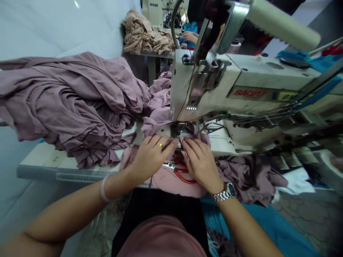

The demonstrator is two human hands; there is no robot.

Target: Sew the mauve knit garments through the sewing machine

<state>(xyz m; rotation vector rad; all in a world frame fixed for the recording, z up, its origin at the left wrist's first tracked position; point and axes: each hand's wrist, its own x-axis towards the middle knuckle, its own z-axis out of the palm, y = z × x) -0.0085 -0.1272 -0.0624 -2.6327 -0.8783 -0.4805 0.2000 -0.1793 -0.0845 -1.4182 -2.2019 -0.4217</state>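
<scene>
A mauve piece of fabric (158, 119) runs under the presser foot (177, 129) of a white sewing machine (206, 96). My left hand (150, 157), with a gold ring, pinches the fabric's edge just left of the foot. On the foot's right side, my right hand (202, 166) grips the fabric between thumb and fingers, which partly cover it. Red-handled scissors (184, 175) lie below and between my hands on a pink cloth (171, 184). Part of the scissors is hidden by my right hand.
A large heap of mauve fabric pieces (80, 96) covers the table's left side. Darker mauve fabric (249, 175) hangs at the right, above blue cloth (278, 225). Behind are beige fabric (144, 34), a second machine (157, 12) and another person's hand (190, 36).
</scene>
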